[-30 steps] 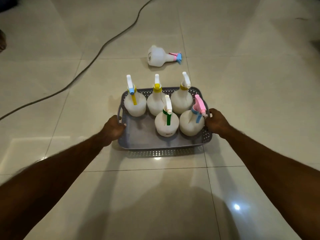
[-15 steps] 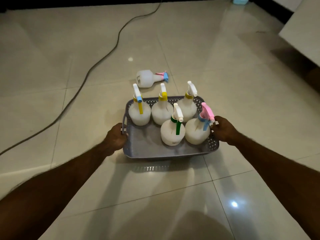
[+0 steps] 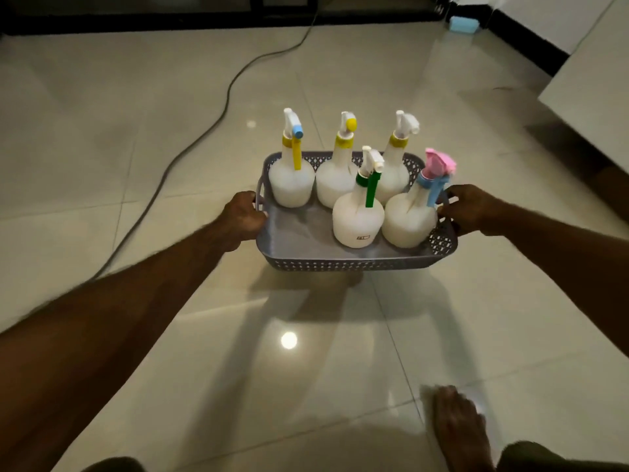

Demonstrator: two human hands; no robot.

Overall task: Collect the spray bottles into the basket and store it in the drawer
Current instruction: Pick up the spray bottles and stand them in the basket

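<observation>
A grey perforated basket (image 3: 354, 262) is held up off the tiled floor, its shadow lying below it. My left hand (image 3: 243, 216) grips its left handle and my right hand (image 3: 466, 207) grips its right handle. Several white spray bottles stand upright inside: three in the back row with yellow collars (image 3: 292, 180), a green-trigger bottle (image 3: 357, 221) in front, and a pink-and-blue-headed bottle (image 3: 410, 218) at the front right. The front left of the basket holds nothing. No bottle on the floor is in view.
A dark cable (image 3: 204, 131) runs across the floor to the left of the basket. White furniture (image 3: 592, 86) stands at the right edge. A blue object (image 3: 464, 23) lies at the far back right. My bare foot (image 3: 457, 427) is on the floor at the lower right.
The basket has risen off the floor in both hands and the view has lifted. The bottle that lay on the floor behind the basket is out of view now.
</observation>
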